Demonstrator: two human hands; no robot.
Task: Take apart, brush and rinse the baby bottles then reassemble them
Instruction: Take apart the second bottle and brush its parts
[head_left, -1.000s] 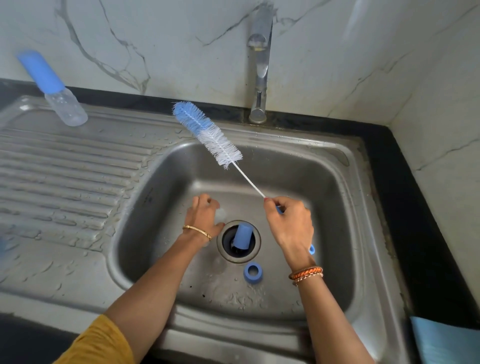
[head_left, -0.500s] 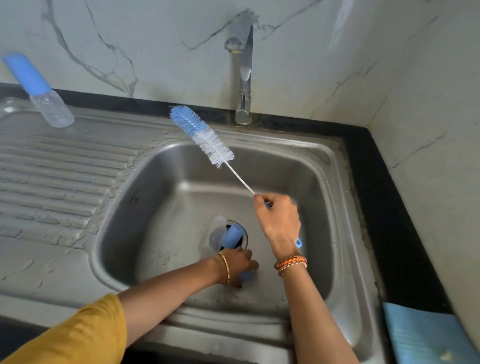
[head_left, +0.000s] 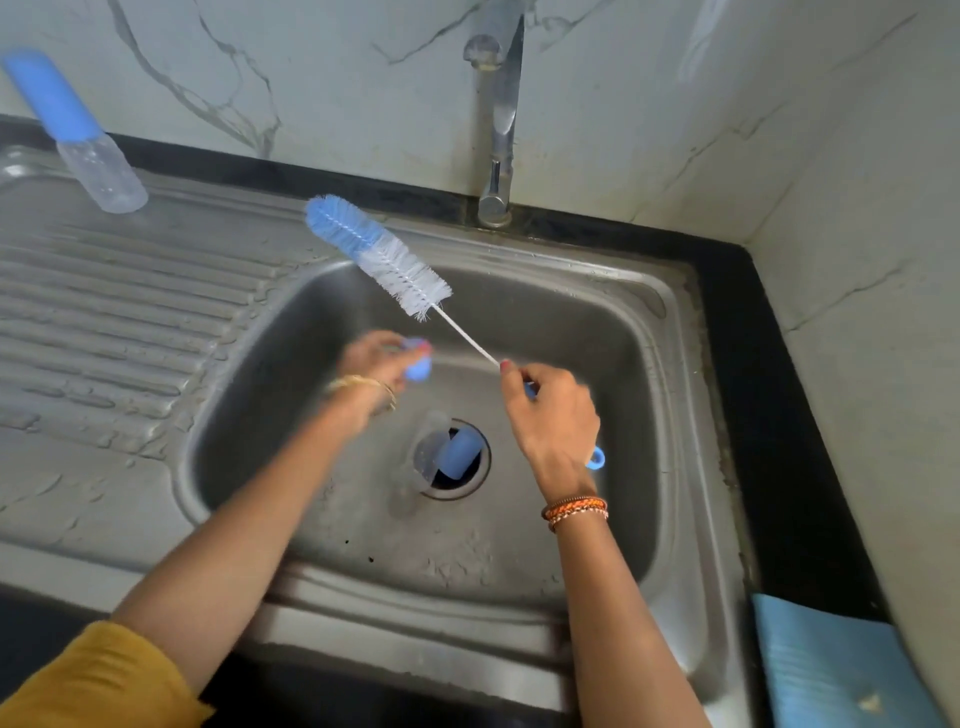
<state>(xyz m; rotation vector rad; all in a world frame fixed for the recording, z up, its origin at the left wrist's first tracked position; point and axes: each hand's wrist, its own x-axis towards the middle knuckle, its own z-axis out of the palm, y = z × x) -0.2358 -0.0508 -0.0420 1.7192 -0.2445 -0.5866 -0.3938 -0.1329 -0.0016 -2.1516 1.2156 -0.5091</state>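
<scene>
Blurring left hand pinches blue ring, details unreadable.

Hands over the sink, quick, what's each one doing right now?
Left hand: blurred, fingers curled round a small blue bottle ring.
Right hand: gripping the bottle brush by its handle.

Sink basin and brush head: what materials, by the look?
Sink basin: likely stainless steel with a brushed, dull sheen, grey metal with soft reflections and water spots. Brush head: seemingly synthetic bristles, blue and white, on a thin twisted wire stem.
</scene>
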